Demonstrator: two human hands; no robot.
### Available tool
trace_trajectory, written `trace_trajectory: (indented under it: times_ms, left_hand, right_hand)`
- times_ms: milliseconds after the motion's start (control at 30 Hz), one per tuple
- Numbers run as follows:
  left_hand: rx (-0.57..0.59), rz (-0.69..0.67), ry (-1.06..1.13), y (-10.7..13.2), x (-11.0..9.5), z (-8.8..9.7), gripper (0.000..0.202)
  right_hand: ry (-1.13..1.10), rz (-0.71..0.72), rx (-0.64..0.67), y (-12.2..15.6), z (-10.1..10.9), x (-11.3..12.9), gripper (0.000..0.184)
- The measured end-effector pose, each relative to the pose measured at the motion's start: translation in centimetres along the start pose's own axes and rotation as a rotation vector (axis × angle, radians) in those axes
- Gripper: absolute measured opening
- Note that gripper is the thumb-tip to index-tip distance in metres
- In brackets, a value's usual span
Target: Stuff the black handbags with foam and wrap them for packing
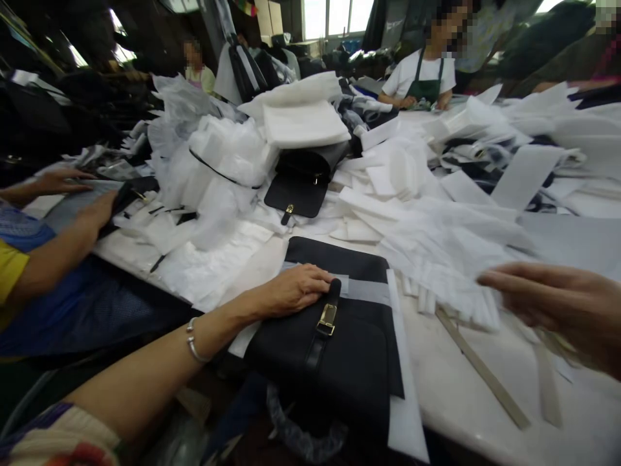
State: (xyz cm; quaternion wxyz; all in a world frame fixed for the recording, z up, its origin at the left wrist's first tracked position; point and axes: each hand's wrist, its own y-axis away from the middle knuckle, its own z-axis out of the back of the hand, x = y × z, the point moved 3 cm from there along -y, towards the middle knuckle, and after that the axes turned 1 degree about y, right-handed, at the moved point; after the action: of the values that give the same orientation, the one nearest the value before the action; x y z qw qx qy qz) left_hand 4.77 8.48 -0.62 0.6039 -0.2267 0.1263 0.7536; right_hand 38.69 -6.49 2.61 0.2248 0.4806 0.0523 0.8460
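A black bag [359, 343] lies in front of me on the table, its near end reaching over the edge. A gold buckle [327, 318] sits on its strap, and a pale grey band [371, 291] crosses under the flap area. My left hand [298, 289] rests palm down on the bag, fingers stretched flat, their tips beside the strap's upper end. Over the table at the right is my right hand [557, 310], blurred by motion and apart from the bag. Whether its fingers hold anything is unclear. White foam sheet [405, 414] sticks out beneath the bag.
Flat strips [485, 369] lie at the right. White foam sheets [412, 168] and clear plastic wrap [218, 155] pile up behind. Another black bag [301, 191] stands open among them. A co-worker's hands [97, 207] handle grey material at the left; another person [422, 77] works across the table.
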Motion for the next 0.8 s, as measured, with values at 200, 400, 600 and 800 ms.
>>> trace_trajectory:
  times_ms: [200,400,600,800]
  left_hand:
    - [0.037,-0.035,-0.018,-0.1,-0.2,0.1,0.029]
    - [0.073,-0.025,-0.066,0.0,0.1,-0.1,0.026]
    - [0.057,0.007,-0.103,0.3,0.4,-0.5,0.026]
    - [0.075,-0.006,-0.096,0.1,0.1,-0.3,0.029]
  right_hand:
    - [0.396,-0.020,0.331,-3.7,-12.3,10.3,0.019]
    - [0.489,-0.075,0.459,-6.0,-16.2,11.2,0.017]
    - [0.646,-0.097,0.548,-6.7,-17.9,12.0,0.017]
    - [0.803,-0.161,0.614,-7.7,-17.8,11.2,0.022]
